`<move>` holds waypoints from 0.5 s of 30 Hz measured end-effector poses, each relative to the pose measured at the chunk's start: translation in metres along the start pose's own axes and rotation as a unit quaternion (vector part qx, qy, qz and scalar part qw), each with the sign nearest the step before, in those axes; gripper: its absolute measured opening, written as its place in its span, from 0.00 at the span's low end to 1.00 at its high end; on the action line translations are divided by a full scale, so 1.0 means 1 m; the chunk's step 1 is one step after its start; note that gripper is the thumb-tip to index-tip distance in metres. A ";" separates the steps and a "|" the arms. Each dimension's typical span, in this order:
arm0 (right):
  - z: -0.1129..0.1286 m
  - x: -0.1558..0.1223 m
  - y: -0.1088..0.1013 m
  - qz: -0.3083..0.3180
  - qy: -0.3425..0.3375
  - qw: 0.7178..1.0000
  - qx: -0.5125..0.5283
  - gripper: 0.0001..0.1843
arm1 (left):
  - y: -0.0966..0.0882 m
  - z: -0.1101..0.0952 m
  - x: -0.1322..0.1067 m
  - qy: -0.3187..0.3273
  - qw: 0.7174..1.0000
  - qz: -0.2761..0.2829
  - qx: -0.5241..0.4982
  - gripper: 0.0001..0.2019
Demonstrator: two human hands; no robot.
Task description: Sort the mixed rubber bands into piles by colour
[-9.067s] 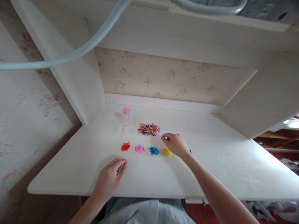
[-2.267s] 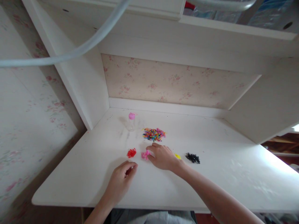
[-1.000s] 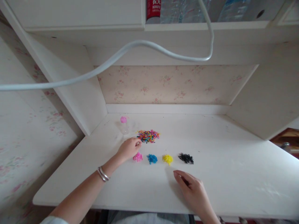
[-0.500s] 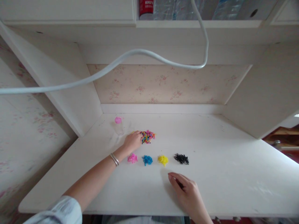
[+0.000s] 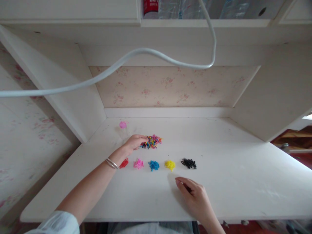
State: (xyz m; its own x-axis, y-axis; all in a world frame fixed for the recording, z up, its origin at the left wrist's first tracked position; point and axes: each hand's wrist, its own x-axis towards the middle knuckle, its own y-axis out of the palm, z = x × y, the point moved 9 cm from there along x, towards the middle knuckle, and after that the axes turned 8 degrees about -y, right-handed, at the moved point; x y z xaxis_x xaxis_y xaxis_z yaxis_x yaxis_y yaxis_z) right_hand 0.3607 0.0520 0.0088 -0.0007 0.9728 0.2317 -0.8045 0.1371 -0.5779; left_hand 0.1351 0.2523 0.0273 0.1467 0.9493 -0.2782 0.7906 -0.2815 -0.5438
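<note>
A: How does your left hand stand?

B: Your left hand point(image 5: 134, 142) is stretched over the table point(image 5: 231, 185), palm down, its fingers lying side by side over the left end of the mixed heap of bands point(image 5: 154, 141). You have most of the heap to the right of your fingertips. Your thumb is largely hidden, so I can't tell whether you are pinching a band.

A: And how does the heap run?

B: Wider from side to side than front to back, so your fingers point roughly along its long axis. I'd judge that line the one that matters: you come in from the end, not across.

A: Is your right hand nearer?

B: No. Your right hand point(image 5: 192, 195) rests well apart, close to the table's front edge, with fingers curled and thumb near the forefinger. I can't tell whether those tips meet or hold anything.

A: What else lies around you?

B: Just in front of the heap, five small piles form a row: red point(image 5: 124, 163), partly behind your wrist, then pink point(image 5: 138, 163), blue point(image 5: 153, 165), yellow point(image 5: 170, 165) and black point(image 5: 189, 163). They look like thin, rubbery loops, tangled and springy; the black ones appear a little glossy. Behind your left hand is a clear bottle with a rounded pink lid point(image 5: 123, 124).
</note>
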 end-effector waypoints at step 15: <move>-0.002 0.000 0.001 0.012 0.006 1.000 -0.003 0.17 | 0.003 0.013 0.003 -0.095 0.991 0.026 -0.088 0.16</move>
State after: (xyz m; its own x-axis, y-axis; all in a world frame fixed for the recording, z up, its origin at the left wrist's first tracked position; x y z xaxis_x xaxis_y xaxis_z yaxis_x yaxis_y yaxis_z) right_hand 0.3606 0.0528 0.0068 -0.0126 0.9781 0.2080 -0.8011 0.1146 -0.5875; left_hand 0.1300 0.2523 0.0147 0.0884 0.8854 -0.4563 0.8784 -0.2853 -0.3835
